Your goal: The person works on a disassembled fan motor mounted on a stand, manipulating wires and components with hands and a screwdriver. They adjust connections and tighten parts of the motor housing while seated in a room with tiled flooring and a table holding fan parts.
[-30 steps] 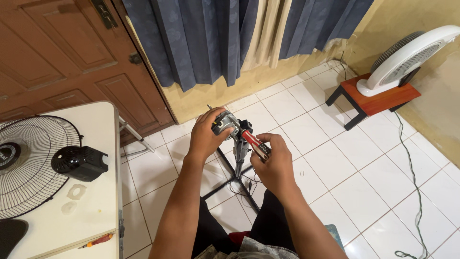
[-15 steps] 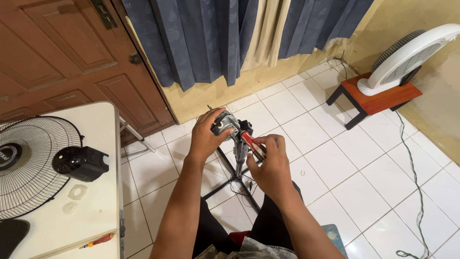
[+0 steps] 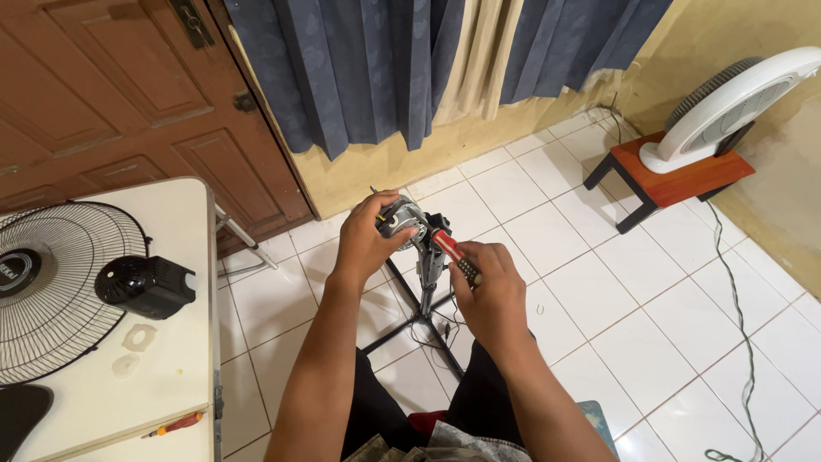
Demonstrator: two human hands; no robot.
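The left hand [image 3: 366, 242] cups a rounded metal motor [image 3: 400, 222] atop a black stand [image 3: 425, 291]. The right hand [image 3: 489, 287] grips a red-handled screwdriver [image 3: 451, 250] against the motor. A wire grille [image 3: 60, 287] lies left of it.

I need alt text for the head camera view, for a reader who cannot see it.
A person's left hand grips a bare fan motor on a stand, while the right hand holds a red-handled screwdriver against it. To the left, a white table bears a wire fan guard and a black motor cover.
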